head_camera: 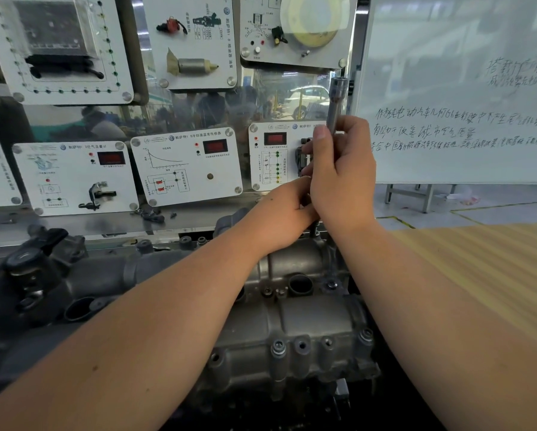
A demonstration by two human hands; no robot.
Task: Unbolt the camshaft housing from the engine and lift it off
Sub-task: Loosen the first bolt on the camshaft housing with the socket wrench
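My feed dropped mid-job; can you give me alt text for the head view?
The right hand grips an upright metal tool at the far end of a grey engine housing, while the left hand holds near the tool's lower end. Several bolts sit along the housing's near edge; instrument panels stand behind.

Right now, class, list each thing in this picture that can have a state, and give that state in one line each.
Right hand: grips the socket wrench, held upright.
Socket wrench: upright over the housing's far end.
Left hand: fingers curled at the tool's lower end; what they hold is hidden.
Camshaft housing: seated on the engine.
Near-edge bolt: in place.
Digital displays: dark.
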